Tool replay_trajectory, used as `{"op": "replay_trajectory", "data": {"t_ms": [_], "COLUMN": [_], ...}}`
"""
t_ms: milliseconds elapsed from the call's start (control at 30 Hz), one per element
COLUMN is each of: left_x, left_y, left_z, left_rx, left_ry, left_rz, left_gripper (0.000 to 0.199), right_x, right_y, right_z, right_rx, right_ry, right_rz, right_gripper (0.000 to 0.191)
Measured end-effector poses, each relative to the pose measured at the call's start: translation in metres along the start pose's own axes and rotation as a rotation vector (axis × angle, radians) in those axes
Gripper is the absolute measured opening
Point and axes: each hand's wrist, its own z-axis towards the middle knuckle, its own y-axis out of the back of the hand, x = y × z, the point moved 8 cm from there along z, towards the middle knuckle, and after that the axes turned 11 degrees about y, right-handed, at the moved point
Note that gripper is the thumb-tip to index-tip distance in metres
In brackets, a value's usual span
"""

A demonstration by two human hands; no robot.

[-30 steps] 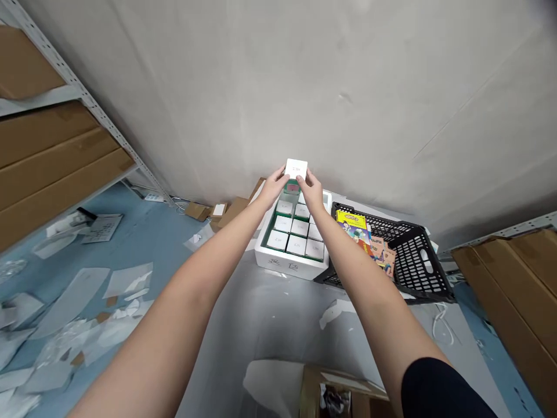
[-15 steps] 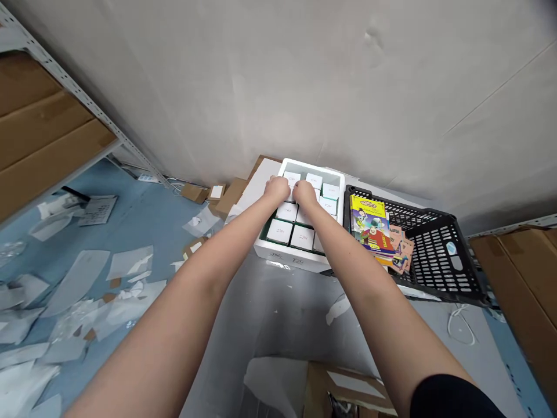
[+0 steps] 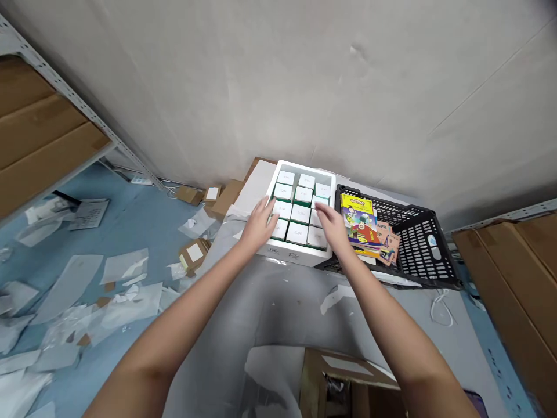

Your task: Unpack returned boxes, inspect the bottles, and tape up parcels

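A white foam box (image 3: pixel 304 255) stands on the grey table against the wall. Inside it are several small white-topped boxes (image 3: pixel 297 233) with green sides and handwritten marks, set in rows. My left hand (image 3: pixel 260 222) is at the left rim of the foam box, fingers apart, fingertips by the nearer left boxes. Over the right rim, my right hand (image 3: pixel 334 227) has its fingers stretched toward the right-hand row, holding nothing I can see. Whether its fingertips touch a small box cannot be made out.
A black plastic crate (image 3: pixel 435 247) with colourful books (image 3: pixel 360 220) stands right of the foam box. An open cardboard box (image 3: pixel 313 377) is at the front. Paper and plastic scraps (image 3: pixel 69 287) litter the blue floor. Cartons (image 3: pixel 509 278) are at right; a shelf (image 3: pixel 78 98) is at left.
Both hands have drawn apart from the middle of the foam box toward its left and right rims, and their fingers have opened. The camera view has shifted slightly.
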Motion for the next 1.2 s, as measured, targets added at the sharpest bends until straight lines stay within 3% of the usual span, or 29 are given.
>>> {"op": "replay_trajectory", "data": {"t_ms": [100, 200, 267, 333, 433, 500, 567, 700, 833, 1000, 1200], "left_x": [0.042, 0.096, 0.115, 0.108, 0.067, 0.039, 0.017, -0.006, -0.014, -0.009, -0.039], "left_y": [-0.01, -0.046, -0.08, -0.119, -0.162, -0.174, -0.179, -0.18, -0.182, -0.181, -0.168], "left_z": [-0.118, -0.262, -0.354, -0.428, -0.488, -0.495, -0.487, -0.462, -0.452, -0.451, -0.483], "left_rx": [0.055, 0.15, 0.239, 0.422, 0.694, 0.79, 0.83, 0.793, 0.724, 0.553, 0.467], "left_ry": [0.087, 0.34, 0.527, 0.626, 0.679, 0.657, 0.615, 0.517, 0.466, 0.562, 0.557], "left_rz": [-0.006, -0.061, -0.151, -0.286, -0.427, -0.437, -0.408, -0.25, -0.117, -0.012, 0.028], "left_gripper": [0.045, 0.049, 0.049, 0.053, 0.069, 0.076, 0.074, 0.073, 0.062, 0.04, 0.034], "right_x": [-0.006, -0.014, -0.014, -0.01, -0.01, -0.01, -0.005, 0.011, 0.019, 0.01, 0.016], "right_y": [0.093, 0.196, 0.247, 0.277, 0.272, 0.247, 0.218, 0.185, 0.184, 0.188, 0.197], "right_z": [-0.131, -0.282, -0.377, -0.458, -0.544, -0.578, -0.592, -0.58, -0.564, -0.573, -0.606], "right_rx": [-0.056, -0.161, -0.197, -0.262, -0.294, -0.266, -0.204, -0.149, -0.11, -0.045, -0.099], "right_ry": [-0.15, -0.407, -0.548, -0.655, -0.822, -0.937, -1.002, -0.918, -0.849, -0.913, -0.832], "right_rz": [-0.127, -0.406, -0.576, -0.662, -0.552, -0.381, -0.227, -0.129, -0.274, -0.26, -0.167], "right_gripper": [0.042, 0.05, 0.058, 0.067, 0.08, 0.084, 0.087, 0.089, 0.083, 0.047, 0.03]}}
